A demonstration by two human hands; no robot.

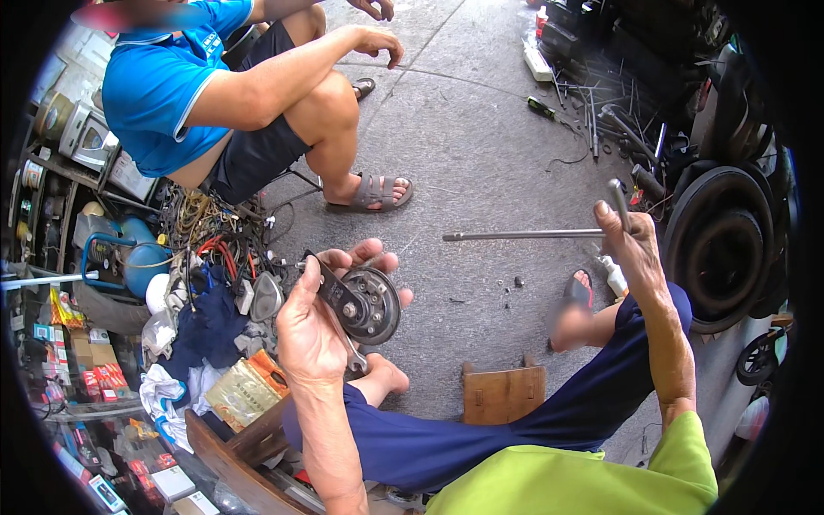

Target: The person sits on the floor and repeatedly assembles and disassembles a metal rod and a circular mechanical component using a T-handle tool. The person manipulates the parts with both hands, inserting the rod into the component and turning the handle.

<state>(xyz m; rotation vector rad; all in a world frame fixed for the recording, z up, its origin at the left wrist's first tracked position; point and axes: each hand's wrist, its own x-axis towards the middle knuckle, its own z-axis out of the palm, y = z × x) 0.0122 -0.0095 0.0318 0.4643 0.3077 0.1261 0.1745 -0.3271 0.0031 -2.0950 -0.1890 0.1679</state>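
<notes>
The left hand (316, 330) cups palm-up; the right hand (637, 245) curls inward.

From where I stand, no wording can be read with certainty. White lettering (211, 45) noted on the seated person's blue shirt (154, 90) — indistinct. Print on the gold-coloured packet (245, 393) and the small red boxes (108, 378) near it — too small to make out.

Disc (371, 296) left, rod (524, 234) right (person (159, 90) front-left)
</notes>
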